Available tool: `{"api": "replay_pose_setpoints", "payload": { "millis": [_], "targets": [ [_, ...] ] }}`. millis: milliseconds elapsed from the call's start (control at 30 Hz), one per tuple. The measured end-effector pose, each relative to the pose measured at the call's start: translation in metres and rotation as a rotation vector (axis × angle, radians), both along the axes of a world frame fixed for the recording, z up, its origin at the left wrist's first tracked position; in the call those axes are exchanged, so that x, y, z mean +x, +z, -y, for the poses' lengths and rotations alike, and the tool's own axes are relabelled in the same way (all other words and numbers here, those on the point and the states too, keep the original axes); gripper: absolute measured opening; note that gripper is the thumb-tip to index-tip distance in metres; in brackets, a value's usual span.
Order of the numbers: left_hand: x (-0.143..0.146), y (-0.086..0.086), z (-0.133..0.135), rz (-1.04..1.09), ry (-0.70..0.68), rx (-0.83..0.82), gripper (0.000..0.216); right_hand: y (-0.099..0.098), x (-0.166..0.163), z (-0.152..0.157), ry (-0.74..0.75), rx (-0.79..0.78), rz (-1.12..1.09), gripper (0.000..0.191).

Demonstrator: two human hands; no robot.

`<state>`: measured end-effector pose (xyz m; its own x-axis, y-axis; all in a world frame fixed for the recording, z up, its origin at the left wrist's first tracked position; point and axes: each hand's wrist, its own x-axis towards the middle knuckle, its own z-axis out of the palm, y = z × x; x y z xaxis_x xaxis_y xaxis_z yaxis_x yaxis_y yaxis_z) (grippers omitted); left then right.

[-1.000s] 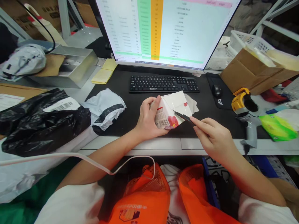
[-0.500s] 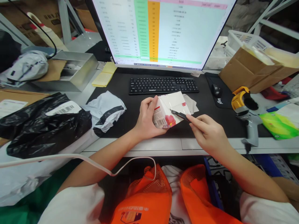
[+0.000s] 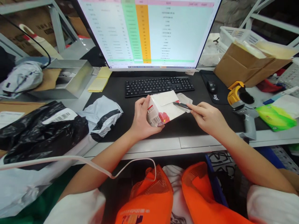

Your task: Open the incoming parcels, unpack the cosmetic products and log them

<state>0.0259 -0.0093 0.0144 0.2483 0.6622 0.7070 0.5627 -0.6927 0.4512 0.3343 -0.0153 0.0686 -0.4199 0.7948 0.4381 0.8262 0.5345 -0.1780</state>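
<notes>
Tilted above the black desk mat, a small white cardboard box shows a barcode and a pink-red picture on its sides. My left hand grips its left end, thumb at the near lower edge and fingers at the top. Between the thumb and fingers of my right hand is a slim black utility knife. Its tip lies at the box's upper face, near the flap seam on the right. Behind the box, a crumpled translucent wrapper sticks out.
A black keyboard and a monitor stand behind the box. To the right are a mouse, a yellow-grey barcode scanner and a brown carton. Black and white plastic parcels lie left. A white cable crosses in front.
The knife tip has moved from the middle of the box's top face to its right side along the flap seam. The view has shifted slightly; my left hand keeps hold of the box.
</notes>
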Motion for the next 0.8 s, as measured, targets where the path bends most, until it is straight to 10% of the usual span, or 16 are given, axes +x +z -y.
{"api": "replay_pose_setpoints", "payload": {
  "millis": [333,567,800],
  "targets": [
    [-0.015,0.007,-0.002,-0.096,0.011,-0.126,0.139,-0.056,0.081,-0.066,-0.525,-0.304,0.207,0.045],
    [-0.037,0.055,-0.019,-0.193,0.115,-0.38,0.055,-0.044,0.039,-0.057,-0.262,-0.171,-0.072,0.045],
    [-0.002,0.117,-0.07,-0.715,0.088,-0.416,0.054,-0.025,-0.073,-0.067,0.259,-0.466,-0.488,0.067]
  ]
}}
